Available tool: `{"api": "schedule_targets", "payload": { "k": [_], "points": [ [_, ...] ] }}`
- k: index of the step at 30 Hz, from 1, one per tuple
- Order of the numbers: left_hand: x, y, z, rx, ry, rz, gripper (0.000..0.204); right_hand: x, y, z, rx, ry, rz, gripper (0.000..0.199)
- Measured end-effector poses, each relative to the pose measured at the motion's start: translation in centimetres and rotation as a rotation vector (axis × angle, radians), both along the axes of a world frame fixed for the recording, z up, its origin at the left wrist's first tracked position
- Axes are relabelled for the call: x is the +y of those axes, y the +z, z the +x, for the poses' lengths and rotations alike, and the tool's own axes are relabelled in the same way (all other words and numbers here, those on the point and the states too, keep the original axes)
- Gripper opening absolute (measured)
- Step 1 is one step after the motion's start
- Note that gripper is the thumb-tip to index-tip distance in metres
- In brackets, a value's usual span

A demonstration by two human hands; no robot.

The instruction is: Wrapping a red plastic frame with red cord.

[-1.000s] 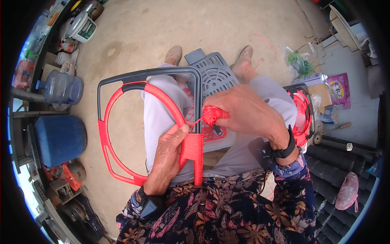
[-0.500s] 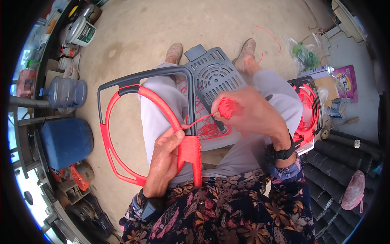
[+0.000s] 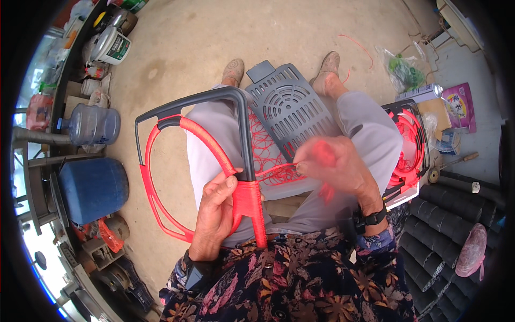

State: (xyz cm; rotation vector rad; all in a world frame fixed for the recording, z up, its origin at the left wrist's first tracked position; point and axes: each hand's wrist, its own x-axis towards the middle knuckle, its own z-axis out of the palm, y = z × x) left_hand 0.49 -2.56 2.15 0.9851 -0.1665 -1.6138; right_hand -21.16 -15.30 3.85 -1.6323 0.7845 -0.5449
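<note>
**Red cord wound onto a grey frame**

Head view: the grey frame (image 3: 236,102) lies across the person's lap. The left hand (image 3: 214,214) has its fingers (image 3: 222,185) pressed around the red-wrapped joint (image 3: 248,198). Right of that joint, the blurred right hand (image 3: 335,166) pinches the red cord (image 3: 279,170). A grey grille (image 3: 295,107) lies beyond the frame.

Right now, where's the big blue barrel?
In the head view the blue barrel lies on the floor at the person's left, just below the clear water jug and left of the red hoop that the left hand grips.
</note>
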Motion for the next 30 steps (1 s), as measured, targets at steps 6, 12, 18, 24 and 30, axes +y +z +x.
{"api": "schedule_targets", "payload": {
  "k": [6,12,18,24,30],
  "points": [
    [-0.1,-0.1,-0.2,0.000,0.018,0.026,0.035,-1.0,1.2,1.6,0.070,0.127,-0.141,0.012],
    [-0.1,-0.4,0.2,-0.008,-0.024,0.031,0.037,-0.7,0.2,2.5,0.033,0.107,-0.143,0.015],
    [-0.4,0.4,-0.1,-0.052,-0.017,0.031,0.034,-0.5,1.2,2.5,0.030,0.044,0.064,0.012],
    [0.1,0.5,0.0,-0.071,-0.003,0.051,0.039,1.1,-0.9,2.7,-0.014,-0.478,0.165,0.014],
    [-2.2,0.4,-1.8,0.012,-0.137,0.001,0.036,3.9,0.5,0.8,-0.015,-0.247,0.032,0.014]
  ]
}}
